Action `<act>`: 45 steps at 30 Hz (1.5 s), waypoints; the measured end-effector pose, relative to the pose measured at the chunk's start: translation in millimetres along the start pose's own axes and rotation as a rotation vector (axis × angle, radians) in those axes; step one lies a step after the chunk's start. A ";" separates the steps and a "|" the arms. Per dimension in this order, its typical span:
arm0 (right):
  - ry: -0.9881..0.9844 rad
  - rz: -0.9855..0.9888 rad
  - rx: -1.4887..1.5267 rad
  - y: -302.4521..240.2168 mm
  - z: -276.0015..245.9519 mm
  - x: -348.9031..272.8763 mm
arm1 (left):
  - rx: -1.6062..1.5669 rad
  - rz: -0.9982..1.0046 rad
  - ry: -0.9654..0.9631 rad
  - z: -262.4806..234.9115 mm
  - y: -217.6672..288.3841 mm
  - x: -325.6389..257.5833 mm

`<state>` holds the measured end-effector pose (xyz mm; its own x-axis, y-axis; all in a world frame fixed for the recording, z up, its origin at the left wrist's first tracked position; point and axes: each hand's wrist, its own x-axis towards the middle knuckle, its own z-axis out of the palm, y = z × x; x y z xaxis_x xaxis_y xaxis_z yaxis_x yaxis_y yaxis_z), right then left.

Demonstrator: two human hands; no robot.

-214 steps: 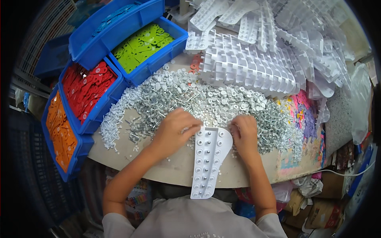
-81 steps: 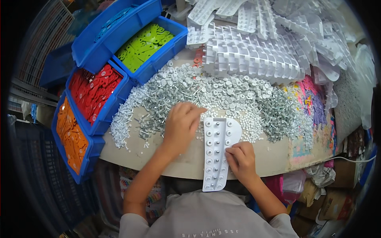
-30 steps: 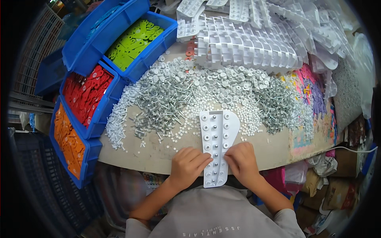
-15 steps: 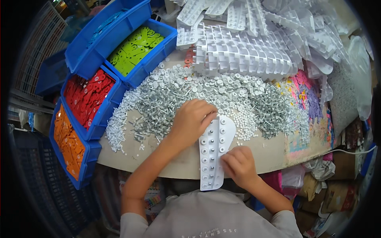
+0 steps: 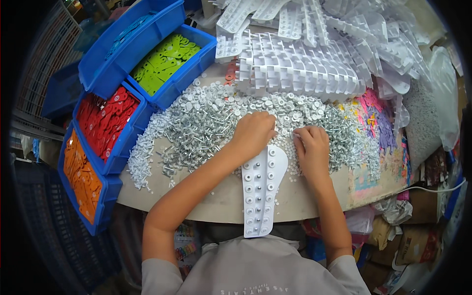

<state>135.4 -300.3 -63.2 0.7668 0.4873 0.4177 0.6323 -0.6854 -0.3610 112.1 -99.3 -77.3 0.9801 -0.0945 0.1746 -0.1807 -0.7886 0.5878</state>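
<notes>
atop grey metal nails (image 5: pixel 206 123); left hand (image 5: pixel 253 132), right hand (image 5: pixel 312 150)

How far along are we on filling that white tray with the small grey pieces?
Done: the white tray at the table edge shows small round pieces seated in most of its two rows of holes, though I cannot confirm each one. In hand: the left hand and right hand both rest in the grey pile above the tray. Left: a large pile and a stack of empty white trays behind.
</notes>
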 end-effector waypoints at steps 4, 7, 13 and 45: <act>-0.073 -0.008 -0.010 1.0 5.8 4.7 | -0.039 -0.038 0.116 -14.4 8.4 -12.3; -0.097 -0.001 -0.023 -2.1 -1.7 0.7 | -0.154 -0.172 0.069 -46.1 24.3 -35.9; -0.176 0.119 0.394 -41.0 -44.8 -36.1 | -0.450 -0.081 0.105 -54.9 44.8 -124.7; -0.373 -0.120 0.466 -71.0 -46.1 -93.9 | -0.363 -0.034 0.269 -17.5 56.8 -180.1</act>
<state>13.4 -322.3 -38.4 0.6211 0.7608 0.1883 0.6337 -0.3461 -0.6919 -76.1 -116.4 -61.5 0.9385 0.1266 0.3211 -0.2130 -0.5197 0.8274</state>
